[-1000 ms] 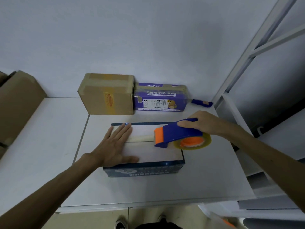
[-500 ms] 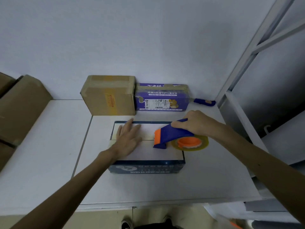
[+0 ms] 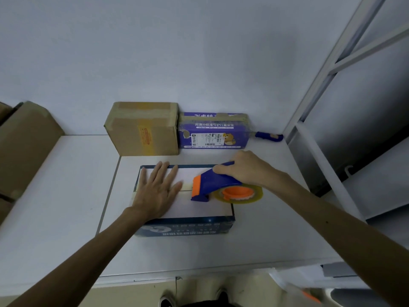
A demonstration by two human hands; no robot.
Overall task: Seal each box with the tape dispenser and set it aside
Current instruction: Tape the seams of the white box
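Box (image 3: 199,209), worktop centre: tape (image 3: 187,186) lying partway along seam. Left grip (image 3: 158,191) pressing it, fingers flat; right grip (image 3: 241,171) clasping tape dispenser (image 3: 212,182). Taped brown box (image 3: 143,129) and purple box (image 3: 212,131) standing at back edge.

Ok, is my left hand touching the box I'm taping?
Touching. The head view shows the left hand lying flat, fingers straight, on the white top of the box, with no gap visible.

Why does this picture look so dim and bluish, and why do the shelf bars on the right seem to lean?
Head view: dim, cool light with soft shadows; the wide-angle lens tilts the shelf frame; the brown boxes at far left look smeared; the tape dispenser and box are sharp, no glare.
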